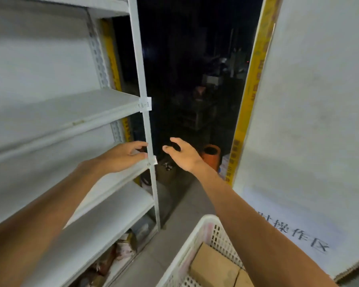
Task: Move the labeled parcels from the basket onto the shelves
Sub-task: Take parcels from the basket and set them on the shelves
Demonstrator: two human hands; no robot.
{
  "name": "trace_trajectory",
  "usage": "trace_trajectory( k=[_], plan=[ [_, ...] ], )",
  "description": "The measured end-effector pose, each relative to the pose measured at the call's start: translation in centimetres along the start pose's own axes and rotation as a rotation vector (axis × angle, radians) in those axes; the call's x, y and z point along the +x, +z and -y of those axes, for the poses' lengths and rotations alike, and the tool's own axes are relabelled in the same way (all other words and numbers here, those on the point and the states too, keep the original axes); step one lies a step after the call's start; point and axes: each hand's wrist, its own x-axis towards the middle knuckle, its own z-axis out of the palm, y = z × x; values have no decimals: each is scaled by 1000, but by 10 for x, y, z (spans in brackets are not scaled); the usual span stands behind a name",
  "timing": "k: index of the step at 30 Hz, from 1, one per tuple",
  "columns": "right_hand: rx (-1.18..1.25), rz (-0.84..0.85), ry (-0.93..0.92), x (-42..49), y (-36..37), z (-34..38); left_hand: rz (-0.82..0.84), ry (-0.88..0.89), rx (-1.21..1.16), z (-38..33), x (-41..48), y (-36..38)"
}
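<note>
Roughly, by size. White metal shelves (60, 112) filling the left side, several boards high, seen at a slant. Tall white panel (309, 100) on the right, yellow strip along its edge, printed characters low down. Dark aisle between, too dim to read. Grey floor (184, 204) below.

White perforated basket (205, 222) at bottom right, close in front of the body, presumably parked there for a short reach to the shelves. Brown cardboard parcels (214, 268) lying inside, at least two, flat and touching; labels not visible from this angle. None seen on the upper boards. Mixed packets (120, 247) on the lowest board, too blurred to identify.

Left hand (122, 156) out at the front corner of a middle board, fingers curled beside the post (141, 69). Gripping the edge or merely resting against it: cannot tell. Probably steadying, or checking the slot. Right hand (182, 154) raised in the aisle just right of the post, fingers loosely spread, holding nothing. Both hands well apart from the basket and above it.

Orange tube (210, 154) on the floor beyond the right hand. Small paper tags on the post: one (146, 104) at the upper board with a faint code, one at the corner by the left fingers. Likely slot markers for matching parcels to boards.

Judged: no parcel in hand, next move calling for a reach down into the basket.
</note>
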Motion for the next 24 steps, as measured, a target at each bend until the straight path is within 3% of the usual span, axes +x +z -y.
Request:
trace_trajectory(
  k=[7,16,19,24],
  plan=[
    [-93,288,-215,17,66,63,-277,-178,200,51,-92,-81],
    [43,496,-431,8,173,177,-550,-473,117,103,-226,-156],
    [19,564,-516,0,213,214,-623,-546,26,119,-266,-172],
    [-9,674,-599,-17,274,264,-706,-628,65,143,-320,-194]
  ],
)
